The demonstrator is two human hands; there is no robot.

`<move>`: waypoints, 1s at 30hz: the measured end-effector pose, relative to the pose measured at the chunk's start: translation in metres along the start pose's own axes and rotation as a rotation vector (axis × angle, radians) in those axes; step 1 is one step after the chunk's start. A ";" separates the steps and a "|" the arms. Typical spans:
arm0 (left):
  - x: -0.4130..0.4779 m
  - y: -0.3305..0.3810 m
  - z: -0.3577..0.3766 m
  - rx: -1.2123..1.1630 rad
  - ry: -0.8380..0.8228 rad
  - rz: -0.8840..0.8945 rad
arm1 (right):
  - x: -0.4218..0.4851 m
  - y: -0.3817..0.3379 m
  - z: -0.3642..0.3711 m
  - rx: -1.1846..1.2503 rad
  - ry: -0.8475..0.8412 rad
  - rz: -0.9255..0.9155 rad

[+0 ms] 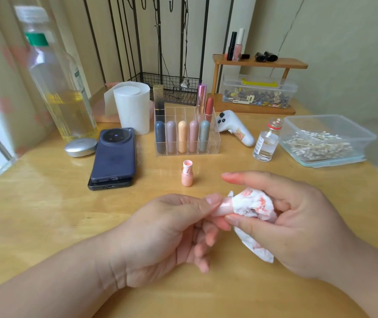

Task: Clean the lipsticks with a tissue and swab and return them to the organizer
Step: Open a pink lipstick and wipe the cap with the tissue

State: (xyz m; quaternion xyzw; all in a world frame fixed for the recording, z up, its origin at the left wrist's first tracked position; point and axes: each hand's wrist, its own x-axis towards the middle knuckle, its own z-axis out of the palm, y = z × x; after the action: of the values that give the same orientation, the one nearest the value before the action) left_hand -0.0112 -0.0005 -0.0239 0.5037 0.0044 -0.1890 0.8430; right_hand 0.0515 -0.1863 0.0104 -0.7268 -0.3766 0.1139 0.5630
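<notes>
My left hand [172,232] pinches a small pale pink lipstick part [223,208] between thumb and fingers. My right hand [291,221] grips a crumpled white tissue [254,207] stained red and holds it wrapped around that part's right end. A peach lipstick base [187,173] stands upright on the table behind my hands, its top smeared. Farther back stands the clear acrylic organizer [215,143], which holds several pastel lipsticks [182,140] in its front row and taller ones behind. A clear tub of cotton swabs [321,143] sits at the right.
Two stacked phones [114,157] and a silver case [81,146] lie at the left beside a tall oil bottle [61,88]. A tissue roll [133,106], a white device [236,129], a small liquid bottle [267,143] and a wooden shelf [261,63] stand behind.
</notes>
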 end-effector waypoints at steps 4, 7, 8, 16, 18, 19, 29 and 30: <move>-0.004 0.002 0.005 -0.015 0.058 -0.035 | 0.000 -0.001 0.004 -0.030 -0.023 -0.015; -0.002 -0.001 0.007 0.040 0.106 0.041 | 0.001 0.000 0.005 0.007 0.006 0.041; -0.001 -0.003 0.008 0.070 0.127 0.089 | 0.002 0.000 0.006 0.051 0.025 0.066; -0.006 -0.010 0.001 0.886 0.416 0.580 | 0.006 0.000 0.003 0.283 0.022 0.222; -0.005 -0.010 0.002 0.953 0.435 0.639 | 0.006 0.001 0.002 0.285 0.021 0.209; -0.004 -0.009 0.003 0.882 0.416 0.594 | 0.005 0.001 0.002 0.275 0.032 0.184; -0.006 -0.002 0.013 0.154 0.051 0.079 | 0.000 0.008 0.008 -0.017 0.069 -0.139; -0.004 -0.004 0.014 0.181 0.080 0.112 | 0.001 0.009 0.008 -0.005 0.070 -0.112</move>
State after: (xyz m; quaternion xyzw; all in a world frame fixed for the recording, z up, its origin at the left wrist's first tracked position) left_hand -0.0190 -0.0123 -0.0197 0.5842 -0.0071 -0.1211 0.8025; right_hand 0.0513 -0.1807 -0.0004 -0.7095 -0.3971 0.0558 0.5795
